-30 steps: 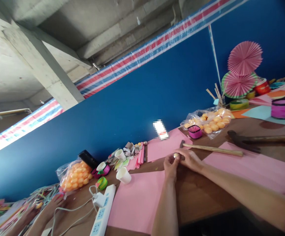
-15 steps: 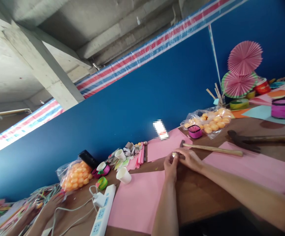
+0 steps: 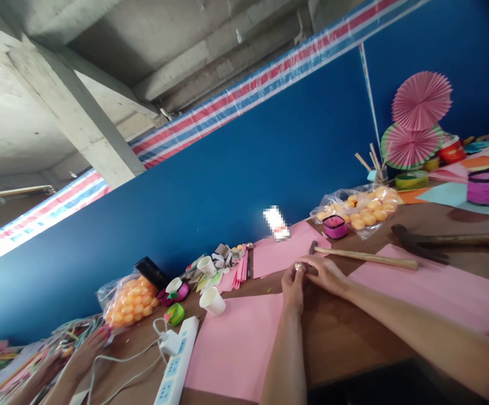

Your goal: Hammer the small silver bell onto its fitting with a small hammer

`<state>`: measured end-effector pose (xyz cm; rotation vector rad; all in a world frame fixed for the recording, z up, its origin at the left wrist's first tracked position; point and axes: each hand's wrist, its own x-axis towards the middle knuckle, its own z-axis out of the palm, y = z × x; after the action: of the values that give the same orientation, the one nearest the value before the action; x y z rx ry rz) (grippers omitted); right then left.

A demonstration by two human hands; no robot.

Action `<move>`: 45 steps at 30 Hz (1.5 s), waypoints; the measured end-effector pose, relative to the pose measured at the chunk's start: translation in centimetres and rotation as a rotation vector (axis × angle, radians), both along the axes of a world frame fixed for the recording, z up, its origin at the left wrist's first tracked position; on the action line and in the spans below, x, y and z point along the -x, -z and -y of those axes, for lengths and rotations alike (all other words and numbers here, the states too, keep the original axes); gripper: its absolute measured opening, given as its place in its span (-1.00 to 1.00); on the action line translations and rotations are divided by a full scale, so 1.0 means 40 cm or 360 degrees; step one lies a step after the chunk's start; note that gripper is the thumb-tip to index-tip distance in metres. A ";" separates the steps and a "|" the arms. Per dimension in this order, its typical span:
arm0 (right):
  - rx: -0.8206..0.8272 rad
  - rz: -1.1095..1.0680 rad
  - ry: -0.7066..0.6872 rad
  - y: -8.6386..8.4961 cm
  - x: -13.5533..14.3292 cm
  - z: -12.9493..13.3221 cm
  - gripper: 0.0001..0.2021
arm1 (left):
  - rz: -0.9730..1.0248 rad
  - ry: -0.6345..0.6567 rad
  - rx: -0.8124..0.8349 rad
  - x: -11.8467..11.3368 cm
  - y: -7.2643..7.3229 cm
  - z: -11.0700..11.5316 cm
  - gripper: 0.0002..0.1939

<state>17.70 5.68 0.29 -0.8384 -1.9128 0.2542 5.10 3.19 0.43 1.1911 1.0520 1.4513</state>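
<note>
Both my hands meet over the brown table (image 3: 332, 343). My left hand (image 3: 292, 289) is closed, its thumb and fingers pinching a small shiny metallic piece (image 3: 298, 266) whose kind is too small to make out. From the right, my right hand (image 3: 326, 275) reaches to the same spot with its fingertips bent together; what they grip is hidden. Just behind my hands lies a hammer (image 3: 366, 256) with a wooden handle. Pink paper sheets (image 3: 239, 349) lie left of my hands, with another pink sheet (image 3: 434, 292) to the right.
A white power strip (image 3: 179, 360) with cables and a paper cup (image 3: 212, 301) stand to the left. Bags of orange balls (image 3: 130, 304) sit farther off. A larger dark-headed tool (image 3: 421, 242) lies at right. Another person's hands (image 3: 86, 351) work at far left.
My hands stay together at the same spot, with the metallic piece turned slightly and glinting less. The view has shifted a touch.
</note>
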 end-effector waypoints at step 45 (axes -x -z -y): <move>-0.0012 -0.0015 0.0060 0.003 0.002 -0.001 -0.67 | 0.0067 0.0058 -0.0002 0.006 0.007 -0.006 -0.61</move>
<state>17.61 5.72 0.18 -0.8662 -1.8863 0.2272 4.86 3.42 0.16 1.1700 0.9962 1.4428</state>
